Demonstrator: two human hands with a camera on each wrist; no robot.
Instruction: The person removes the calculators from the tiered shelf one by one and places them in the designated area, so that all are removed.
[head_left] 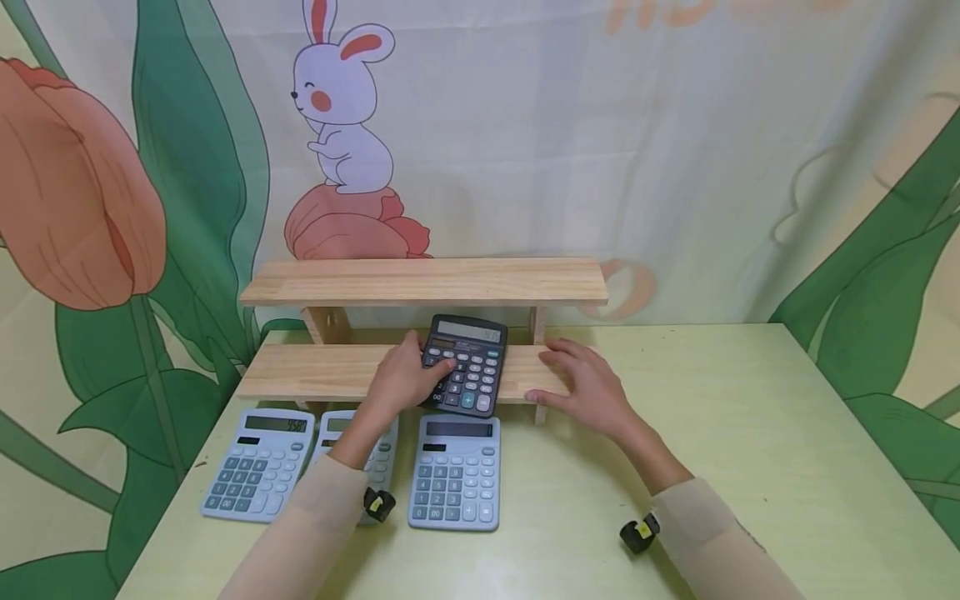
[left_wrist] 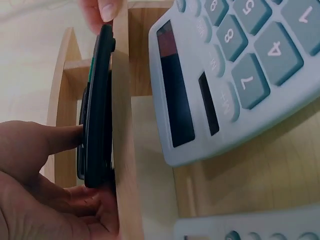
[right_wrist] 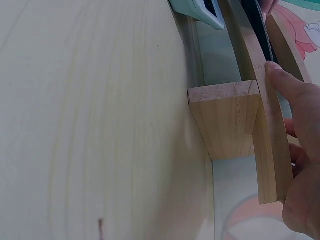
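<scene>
A black calculator [head_left: 480, 371] leans back over the lower board [head_left: 315, 371] of a two-tier wooden shelf, its display lit. My left hand [head_left: 401, 375] grips it by the left side, thumb across the keys and the other fingers behind, as the left wrist view of the calculator [left_wrist: 97, 110] shows. My right hand [head_left: 588, 387] is at the right end of that board, fingers loosely bent. In the right wrist view, the thumb [right_wrist: 282, 77] rests at the board's front edge, close to the calculator's lower corner.
Three pale blue calculators lie before the shelf: one at left [head_left: 258, 467], one partly hidden under my left forearm [head_left: 386, 450], one at centre [head_left: 453, 475]. The upper board [head_left: 420, 282] spans above. Behind the table [head_left: 720, 417] hangs a printed curtain [head_left: 525, 150].
</scene>
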